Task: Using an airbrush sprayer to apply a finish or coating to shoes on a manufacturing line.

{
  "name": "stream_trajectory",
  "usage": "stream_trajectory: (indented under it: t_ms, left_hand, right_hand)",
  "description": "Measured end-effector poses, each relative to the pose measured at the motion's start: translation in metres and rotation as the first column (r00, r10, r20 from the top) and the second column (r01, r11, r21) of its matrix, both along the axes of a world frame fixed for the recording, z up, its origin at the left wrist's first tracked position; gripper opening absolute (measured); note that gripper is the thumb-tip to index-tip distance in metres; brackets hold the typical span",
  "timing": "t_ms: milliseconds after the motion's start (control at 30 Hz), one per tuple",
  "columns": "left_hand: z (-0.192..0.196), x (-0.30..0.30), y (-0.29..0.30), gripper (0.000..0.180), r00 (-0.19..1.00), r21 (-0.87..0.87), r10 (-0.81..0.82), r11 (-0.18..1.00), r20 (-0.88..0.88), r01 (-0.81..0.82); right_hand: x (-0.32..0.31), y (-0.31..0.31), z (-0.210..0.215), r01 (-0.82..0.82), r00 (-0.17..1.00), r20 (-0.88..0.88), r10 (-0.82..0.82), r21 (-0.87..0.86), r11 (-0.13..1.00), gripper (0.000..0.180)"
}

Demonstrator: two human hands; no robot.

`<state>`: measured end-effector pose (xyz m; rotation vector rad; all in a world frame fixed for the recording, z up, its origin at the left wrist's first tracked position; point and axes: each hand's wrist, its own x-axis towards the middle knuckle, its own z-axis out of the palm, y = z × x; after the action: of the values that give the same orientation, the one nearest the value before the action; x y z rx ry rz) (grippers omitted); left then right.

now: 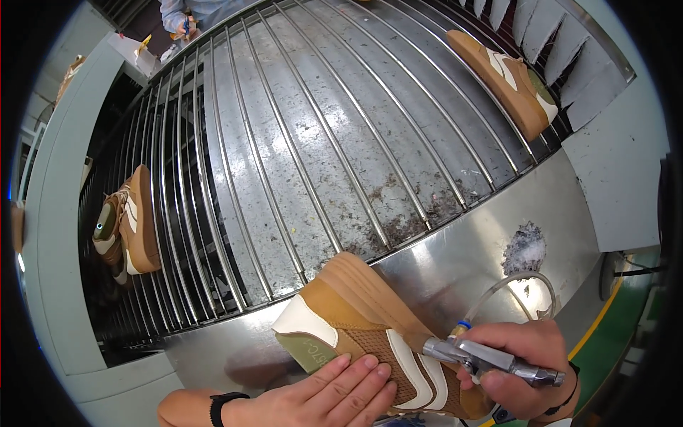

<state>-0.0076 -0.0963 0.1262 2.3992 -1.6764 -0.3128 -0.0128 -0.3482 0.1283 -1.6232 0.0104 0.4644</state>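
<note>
"Considering your left hand [331, 395], where does the near sneaker [380, 345] lie?"

"Under your fingers, over the steel ledge [491, 249] along the near edge of the rod conveyor [299, 135]. They are extended on the upper's side; the thumb is hidden, so you cannot tell whether they grasp."

"And your right hand [523, 363]?"

"Wrapped around one metal nozzle gun [501, 358] with a clear hose [549, 288], its tip beside the sole."

"How many shoes are counted?"

"Four: yours, one shoe [504, 85] at the conveyor's right edge, and two shoes [139, 231] near its left edge."

"Describe yours."

"Tilted sideways, heel leftward, sole away from you: brown mesh, white stripes, green heel patch, tan sole."
</note>
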Motion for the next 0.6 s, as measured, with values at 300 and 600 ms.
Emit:
stream_trajectory:
  t_ms: [300,600]
  left_hand:
    - [-0.066,-0.021,-0.019,0.028,0.883,-0.66,0.409,0.733,0.233,-0.166]
    - [-0.051,-0.024,-0.023,0.03,0.854,-0.718,0.505,0.638,0.121,-0.276]
  right_hand:
    - [-0.031,-0.022,0.008,-0.003,0.997,0.076,0.01,-0.084,0.996,0.043]
    - [-0.058,-0.041,0.02,0.014,0.998,0.056,0.001,-0.256,0.967,0.047]
